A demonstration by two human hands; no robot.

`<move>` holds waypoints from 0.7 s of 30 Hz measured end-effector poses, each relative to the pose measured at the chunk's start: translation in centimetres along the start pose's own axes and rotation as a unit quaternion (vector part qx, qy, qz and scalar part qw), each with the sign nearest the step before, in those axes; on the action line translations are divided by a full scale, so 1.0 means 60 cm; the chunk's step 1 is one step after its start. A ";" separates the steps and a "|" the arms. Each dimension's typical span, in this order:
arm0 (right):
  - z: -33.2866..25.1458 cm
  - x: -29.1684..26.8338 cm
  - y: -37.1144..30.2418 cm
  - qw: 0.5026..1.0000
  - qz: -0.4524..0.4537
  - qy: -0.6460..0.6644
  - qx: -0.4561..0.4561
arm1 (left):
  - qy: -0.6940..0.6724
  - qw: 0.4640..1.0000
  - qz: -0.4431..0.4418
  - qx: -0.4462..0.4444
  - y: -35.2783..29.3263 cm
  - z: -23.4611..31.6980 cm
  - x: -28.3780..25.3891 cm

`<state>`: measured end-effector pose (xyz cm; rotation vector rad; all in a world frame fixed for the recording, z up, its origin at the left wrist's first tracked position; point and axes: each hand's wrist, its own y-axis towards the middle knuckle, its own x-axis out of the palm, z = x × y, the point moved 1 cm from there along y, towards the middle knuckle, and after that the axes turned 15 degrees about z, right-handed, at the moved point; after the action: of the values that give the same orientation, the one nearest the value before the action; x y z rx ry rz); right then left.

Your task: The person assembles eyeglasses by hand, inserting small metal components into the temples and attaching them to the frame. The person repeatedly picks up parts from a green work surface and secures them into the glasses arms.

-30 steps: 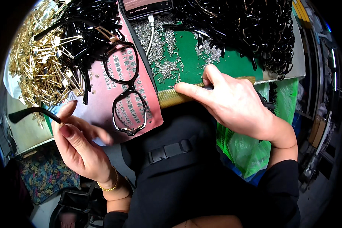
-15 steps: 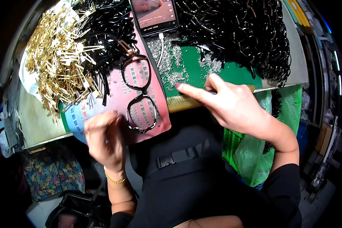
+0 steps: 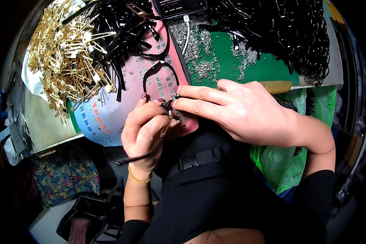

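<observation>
A black glasses frame (image 3: 162, 62) lies over the pink end of the printed mat (image 3: 126, 83), its near corner between my hands. My left hand (image 3: 144, 128) is closed, its thumb and fingers gripping a black temple arm (image 3: 135, 160) whose gold metal end (image 3: 165, 128) sits at that corner. The arm's dark tip sticks out past my left wrist. My right hand (image 3: 252, 112) reaches in from the right, two fingertips pressed at the same corner of the frame; its thumb is hidden. Whether a screw is between the fingers is too small to see.
Gold-ended temple arms (image 3: 65, 53) are heaped at the left, beside black ones (image 3: 122, 36). Small silver screws (image 3: 203, 69) lie scattered over the green mat (image 3: 268, 69). A phone (image 3: 181, 8) with a white cable (image 3: 187, 36) rests behind. Black frames (image 3: 288, 36) pile up at the right.
My left hand has moved right and up to the frame and now holds a temple arm. My right hand has come from the screws to the frame's near corner. The view has shifted slightly.
</observation>
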<state>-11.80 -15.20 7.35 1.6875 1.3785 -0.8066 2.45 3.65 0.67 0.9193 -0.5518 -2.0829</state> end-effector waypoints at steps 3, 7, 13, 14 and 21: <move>0.005 0.003 0.002 1.000 0.009 -0.005 -0.001 | -0.040 0.998 0.019 -0.034 0.006 -0.008 -0.004; 0.008 0.007 0.001 1.000 0.011 0.002 0.008 | -0.043 0.997 0.047 -0.043 0.014 -0.008 0.003; 0.007 0.009 0.008 1.000 0.013 0.010 0.012 | -0.013 1.000 0.008 -0.025 0.023 -0.009 -0.003; 0.008 0.011 0.008 1.000 0.016 0.015 0.014 | -0.003 1.000 -0.005 -0.012 0.026 -0.007 -0.004; 0.007 0.010 0.012 1.000 0.014 0.005 0.021 | 0.004 0.995 -0.090 -0.031 0.062 -0.008 -0.004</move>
<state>-10.95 -15.33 6.76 1.7419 1.3503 -0.8160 4.72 1.57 2.86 0.9700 -0.4099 -2.2423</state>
